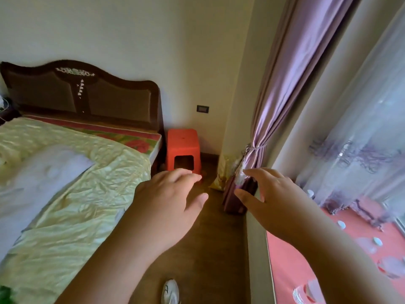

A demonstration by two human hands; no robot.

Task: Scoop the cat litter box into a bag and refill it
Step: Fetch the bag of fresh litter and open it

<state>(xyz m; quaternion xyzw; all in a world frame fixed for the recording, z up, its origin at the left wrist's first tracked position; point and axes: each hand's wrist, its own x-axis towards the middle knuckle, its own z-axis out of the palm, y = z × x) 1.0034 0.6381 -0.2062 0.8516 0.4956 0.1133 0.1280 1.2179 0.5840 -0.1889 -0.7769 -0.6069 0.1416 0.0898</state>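
My left hand (168,200) and my right hand (269,198) are both stretched out in front of me over the brown floor, fingers apart and holding nothing. Beyond them, a yellowish printed bag (221,174) leans against the wall corner on the floor, partly hidden by the purple curtain (282,95). No litter box and no scoop are in view.
A bed (65,194) with a yellow cover and dark headboard fills the left. An orange plastic stool (183,148) stands in the far corner. A pink-cushioned window seat (306,260) with sheer curtains runs along the right. A white shoe (170,291) shows at the bottom.
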